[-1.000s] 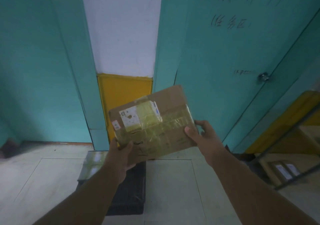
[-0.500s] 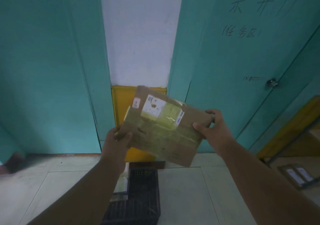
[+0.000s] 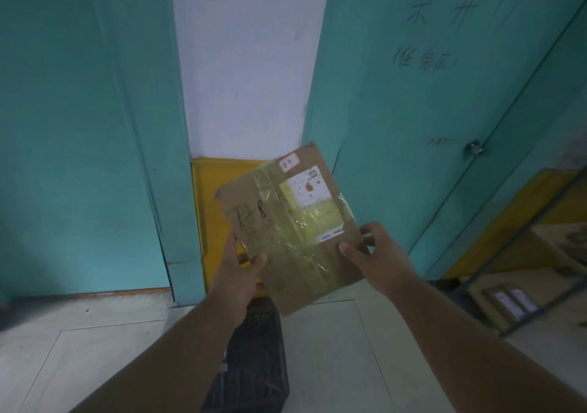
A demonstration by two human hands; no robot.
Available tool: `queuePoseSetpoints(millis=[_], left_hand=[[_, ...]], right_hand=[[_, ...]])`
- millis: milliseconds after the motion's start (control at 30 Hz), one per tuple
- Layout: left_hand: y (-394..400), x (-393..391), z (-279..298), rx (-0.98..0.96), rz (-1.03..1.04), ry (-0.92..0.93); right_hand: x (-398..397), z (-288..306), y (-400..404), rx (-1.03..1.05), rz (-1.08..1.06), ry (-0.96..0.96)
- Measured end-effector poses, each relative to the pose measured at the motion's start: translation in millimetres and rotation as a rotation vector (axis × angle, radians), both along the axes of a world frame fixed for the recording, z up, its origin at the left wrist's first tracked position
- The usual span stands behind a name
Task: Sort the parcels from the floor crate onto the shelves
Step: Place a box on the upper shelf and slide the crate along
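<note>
Teal doors (image 3: 428, 101) and a white wall strip fill the background, with a yellow panel (image 3: 211, 196) at its foot. Shelves (image 3: 524, 253) stand at the right edge, carrying several cardboard boxes. A dark crate (image 3: 254, 365) sits on the tiled floor (image 3: 95, 333), directly below the hands.

The parcel (image 3: 292, 231), a flat cardboard packet bound with clear tape, is held in the air in front of the yellow panel, above the crate and well apart from the shelves. Its broad face is turned to the camera, judged so that the markings can be read: a handwritten code near the upper left, a printed label and a small red-edged sticker near the top.

Long axis: runs from upper left to lower right, steeply tilted, the labelled end uppermost.

Left hand (image 3: 238, 273): grips the left edge, thumb on the face, fingers curled behind.

Right hand (image 3: 374, 260): pinches the right edge, thumb on the face, fingers wrapped round the back.

Judgement: the code is being checked before a shelf is chosen.
</note>
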State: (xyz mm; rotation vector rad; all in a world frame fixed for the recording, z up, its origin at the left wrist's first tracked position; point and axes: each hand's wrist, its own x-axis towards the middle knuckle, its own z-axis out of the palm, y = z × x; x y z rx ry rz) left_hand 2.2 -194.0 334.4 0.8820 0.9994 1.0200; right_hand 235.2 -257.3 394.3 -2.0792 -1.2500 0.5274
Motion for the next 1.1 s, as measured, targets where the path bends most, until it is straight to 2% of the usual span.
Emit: queuePoseSetpoints(millis=[167,267,367,467,600,900,1100], left_hand=[[-11.4,35.6,3.1,0.145,-0.147,0.181],[-19.4,67.5,1.6,0.256,-0.201,0.271],[-33.6,107.4,6.2,0.269,-0.277,0.296],[-51.8,157.1,10.3,0.375,-0.425,0.356],[-84.4,243.3,4.1,0.475,-0.617,0.417],[-194.0,473.7,1.0,0.581,-0.703,0.407],[-222.1,597.9,-1.3,0.624,-0.889,0.427]], right_hand=[[19.6,20.5,-10.7,0.006,0.016,-0.11],[47.9,22.2,-30.2,0.009,-0.064,-0.188],[85.1,20.7,-59.9,0.025,-0.157,-0.17],[127.7,16.6,-97.9,0.094,-0.2,-0.105],[203.0,6.5,-160.1,0.061,-0.278,-0.136],[397.5,15.1,-314.8,0.04,-0.55,-0.103],[507.6,-7.9,-365.5,0.029,-0.663,-0.014]])
